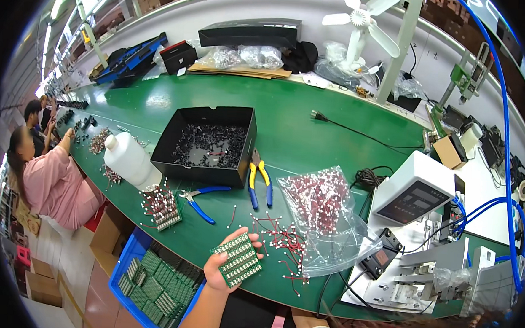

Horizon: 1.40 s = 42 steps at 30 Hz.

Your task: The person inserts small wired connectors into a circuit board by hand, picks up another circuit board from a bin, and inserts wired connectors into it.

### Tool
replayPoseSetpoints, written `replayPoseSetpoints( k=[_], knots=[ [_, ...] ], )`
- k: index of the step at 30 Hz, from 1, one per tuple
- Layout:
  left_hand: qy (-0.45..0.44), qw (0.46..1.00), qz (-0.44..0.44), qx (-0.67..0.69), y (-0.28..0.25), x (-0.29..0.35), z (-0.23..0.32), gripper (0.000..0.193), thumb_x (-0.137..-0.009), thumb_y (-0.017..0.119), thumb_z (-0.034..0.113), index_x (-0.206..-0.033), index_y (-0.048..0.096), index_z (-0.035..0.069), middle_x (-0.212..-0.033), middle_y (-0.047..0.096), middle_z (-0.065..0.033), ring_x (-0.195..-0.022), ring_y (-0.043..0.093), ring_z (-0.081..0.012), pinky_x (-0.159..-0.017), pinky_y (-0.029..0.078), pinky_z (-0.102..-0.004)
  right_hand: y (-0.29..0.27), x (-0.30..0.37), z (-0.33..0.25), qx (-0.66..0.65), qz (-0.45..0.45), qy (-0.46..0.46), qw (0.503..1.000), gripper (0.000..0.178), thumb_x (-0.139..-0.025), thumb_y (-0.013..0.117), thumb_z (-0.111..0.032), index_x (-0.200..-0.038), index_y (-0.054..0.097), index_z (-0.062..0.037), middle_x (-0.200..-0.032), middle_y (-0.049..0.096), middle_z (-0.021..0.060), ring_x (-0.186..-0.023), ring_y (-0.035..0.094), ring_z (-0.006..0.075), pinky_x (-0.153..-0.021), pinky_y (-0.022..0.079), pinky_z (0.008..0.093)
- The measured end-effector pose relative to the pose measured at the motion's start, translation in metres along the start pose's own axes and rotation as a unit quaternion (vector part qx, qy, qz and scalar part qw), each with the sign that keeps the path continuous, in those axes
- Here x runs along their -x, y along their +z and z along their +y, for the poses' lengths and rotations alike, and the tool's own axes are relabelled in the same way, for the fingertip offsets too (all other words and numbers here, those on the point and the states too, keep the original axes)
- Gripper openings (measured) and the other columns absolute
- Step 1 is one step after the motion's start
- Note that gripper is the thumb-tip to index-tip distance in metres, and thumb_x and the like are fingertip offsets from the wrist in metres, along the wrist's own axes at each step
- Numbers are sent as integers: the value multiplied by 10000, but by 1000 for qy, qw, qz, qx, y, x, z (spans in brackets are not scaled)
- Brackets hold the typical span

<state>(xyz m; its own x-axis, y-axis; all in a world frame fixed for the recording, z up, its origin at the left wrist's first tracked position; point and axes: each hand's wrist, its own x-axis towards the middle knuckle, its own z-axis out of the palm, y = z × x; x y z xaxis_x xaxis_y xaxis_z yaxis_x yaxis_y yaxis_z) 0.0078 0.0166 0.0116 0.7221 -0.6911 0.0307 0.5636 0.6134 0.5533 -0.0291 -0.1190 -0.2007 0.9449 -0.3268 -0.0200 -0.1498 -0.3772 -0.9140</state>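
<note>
My left hand (228, 268) is closed round a green circuit board panel (238, 260) with rows of small pale parts, held up over the table's near edge. My thumb lies on its left side and my fingertips show at its right. Beside the panel spreads a loose pile of short red wires (285, 239) with white ends. A clear plastic bag (322, 209) full of such wires lies just behind. To the left a board stack (165, 209) bristles with red wires. My right hand is out of view; a bit of bare skin and checked cloth shows at the lower edge.
Blue-handled cutters (201, 205), yellow-and-blue pliers (260, 179), a black box (245, 145) of small black parts and a white bottle (129, 160) stand around. A blue bin (116, 284) holds boards. A white machine (412, 189) is right. A person in pink (62, 183) sits left.
</note>
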Motion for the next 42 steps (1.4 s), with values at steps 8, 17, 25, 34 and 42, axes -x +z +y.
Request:
replayPoseSetpoints(
  k=[8,17,25,34,42],
  knots=[
    [-7,1000,2,4,-1,0,-1,712,-766,492,265,-1386,332,-47,-1295,468,-272,-1154,505,-364,-942,459,-499,-1,2,11,20,5,-39,999,280,-911,482,-227,-1085,612,-50,-1071,652,145,-903,626,327,-791,497,402],
    [-8,1000,6,6,-5,0,-2,695,-766,492,261,-1378,349,-37,-1289,476,-262,-1136,510,-349,-938,463,-492,6,24,31,41,13,-65,997,284,-911,468,-230,-1074,611,-46,-1063,654,153,-894,625,340,-780,494,409],
    [-11,1000,-12,21,1,-2,-3,686,-764,497,254,-1373,359,-30,-1288,481,-251,-1125,513,-338,-928,470,-481,-4,49,23,68,24,-88,993,288,-910,456,-232,-1064,610,-43,-1056,655,161,-887,625,353,-770,492,416],
    [9,999,-4,34,4,2,-3,657,-773,497,239,-1361,374,-26,-1272,500,-242,-1111,519,-331,-909,480,-460,-24,122,33,137,32,-90,986,293,-910,443,-234,-1054,608,-38,-1048,656,169,-878,624,367,-759,489,424],
    [14,1000,-13,25,3,3,-2,640,-776,487,218,-1358,371,-22,-1256,505,-242,-1109,509,-322,-902,479,-443,-11,190,51,170,28,-77,982,298,-910,433,-236,-1045,607,-35,-1042,657,176,-872,624,377,-751,487,429]
  ],
)
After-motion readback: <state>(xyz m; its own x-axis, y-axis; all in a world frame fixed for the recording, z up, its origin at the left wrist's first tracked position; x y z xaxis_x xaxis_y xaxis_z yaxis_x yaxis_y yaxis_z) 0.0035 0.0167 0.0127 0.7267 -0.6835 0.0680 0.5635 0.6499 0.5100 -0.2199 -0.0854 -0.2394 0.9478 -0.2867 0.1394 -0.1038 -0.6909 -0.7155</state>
